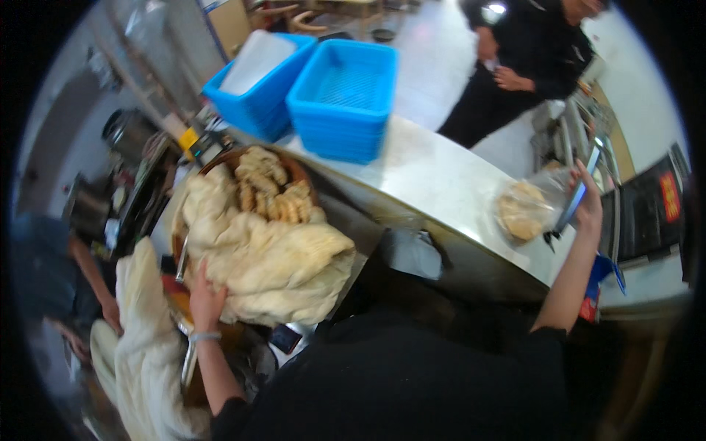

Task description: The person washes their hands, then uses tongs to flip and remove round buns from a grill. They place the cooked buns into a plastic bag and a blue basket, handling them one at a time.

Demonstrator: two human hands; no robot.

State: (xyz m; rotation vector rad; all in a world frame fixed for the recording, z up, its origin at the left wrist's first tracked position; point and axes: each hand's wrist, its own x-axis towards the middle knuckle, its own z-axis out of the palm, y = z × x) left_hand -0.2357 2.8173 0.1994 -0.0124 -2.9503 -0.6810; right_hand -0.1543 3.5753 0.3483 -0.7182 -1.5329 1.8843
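My left hand rests against a thick, cream-coloured quilted cloth, index finger and thumb apart. Whether it pinches the cloth I cannot tell. The cloth is bunched over part of a round brown basket. Several golden-brown pieces of bread show in its uncovered part. On the right, my right hand is at the gathered top of a clear plastic bag with round flatbreads inside. A thin flat screen-like device partly hides this hand.
Stacked blue plastic baskets stand on the white counter. Beyond it stands a person in black. At left is another person's arm, beside a pale cloth. A black case is at far right.
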